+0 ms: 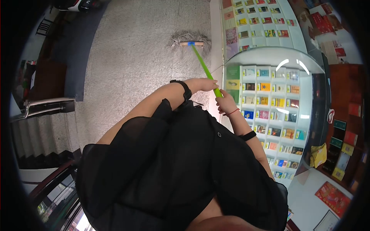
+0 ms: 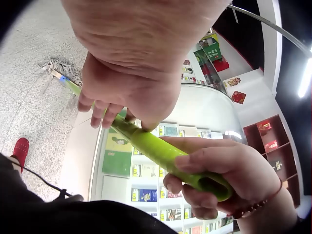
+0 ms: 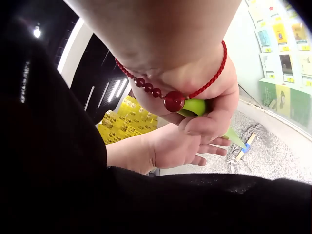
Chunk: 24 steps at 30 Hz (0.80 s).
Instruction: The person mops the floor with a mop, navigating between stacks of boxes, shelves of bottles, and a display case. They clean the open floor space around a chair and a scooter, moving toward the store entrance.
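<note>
A mop has a lime-green handle and a grey string head lying on the floor ahead, with a blue joint and wooden bar. My right hand, with a red beaded bracelet at its wrist, grips the handle near its hollow end; the fingers curl round it. Further down the handle, my left hand holds it lightly at the thumb and forefinger. In the right wrist view, the other fingers of the left hand are fairly straight and spread, and its thumb side is hidden.
A glass display counter with rows of small boxes stands close on the right. Grey speckled floor lies ahead and to the left. Stairs with a metal handrail are at the left. A red shoe shows near the counter.
</note>
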Each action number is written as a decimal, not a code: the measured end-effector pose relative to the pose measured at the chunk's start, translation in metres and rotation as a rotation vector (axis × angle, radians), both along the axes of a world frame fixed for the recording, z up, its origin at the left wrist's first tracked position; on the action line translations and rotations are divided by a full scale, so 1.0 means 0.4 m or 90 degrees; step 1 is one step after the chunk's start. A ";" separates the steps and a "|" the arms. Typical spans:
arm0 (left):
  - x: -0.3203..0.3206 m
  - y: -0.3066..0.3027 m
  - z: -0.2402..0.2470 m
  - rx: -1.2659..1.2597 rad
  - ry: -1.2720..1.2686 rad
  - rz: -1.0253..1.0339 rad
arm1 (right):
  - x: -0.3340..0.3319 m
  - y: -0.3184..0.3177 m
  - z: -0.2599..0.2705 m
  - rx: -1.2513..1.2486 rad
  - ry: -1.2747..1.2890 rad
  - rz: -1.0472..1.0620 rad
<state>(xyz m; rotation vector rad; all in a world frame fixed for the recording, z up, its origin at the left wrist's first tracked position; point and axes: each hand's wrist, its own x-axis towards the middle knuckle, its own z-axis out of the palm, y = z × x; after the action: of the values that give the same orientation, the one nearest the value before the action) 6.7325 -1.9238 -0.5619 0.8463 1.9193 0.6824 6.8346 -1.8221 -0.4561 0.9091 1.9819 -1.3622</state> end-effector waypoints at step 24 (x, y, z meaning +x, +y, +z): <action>-0.972 0.268 -0.127 -0.014 -0.026 0.018 | -0.988 0.285 -0.141 -0.042 -0.016 0.036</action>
<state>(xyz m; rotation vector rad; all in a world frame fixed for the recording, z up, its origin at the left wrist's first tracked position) 6.3436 -1.8167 -0.6129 0.7872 1.9016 0.6888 6.4394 -1.7082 -0.5125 0.8292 1.9182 -1.3694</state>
